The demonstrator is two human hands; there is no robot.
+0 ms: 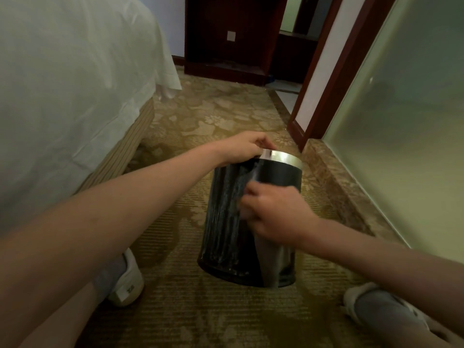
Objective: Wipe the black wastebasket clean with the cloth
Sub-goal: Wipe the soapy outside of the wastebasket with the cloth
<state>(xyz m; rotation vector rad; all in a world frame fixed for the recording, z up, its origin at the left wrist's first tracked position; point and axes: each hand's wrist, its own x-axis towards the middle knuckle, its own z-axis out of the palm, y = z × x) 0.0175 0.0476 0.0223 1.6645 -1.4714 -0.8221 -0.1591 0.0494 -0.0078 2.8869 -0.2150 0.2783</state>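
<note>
A black wastebasket (226, 217) with a silver rim stands on the carpet between my feet, tilted slightly away. Its left side shows wet streaks. My left hand (247, 148) grips the silver rim at the far left edge. My right hand (273, 212) holds a grey cloth (270, 262) against the basket's front side; the cloth hangs down below the hand to near the basket's base.
A bed (62, 96) with a white sheet runs along the left. A frosted glass wall (401, 136) with a stone sill lines the right. Dark wooden furniture (233, 36) and a doorway lie ahead. My shoes (128, 282) flank the basket on patterned carpet.
</note>
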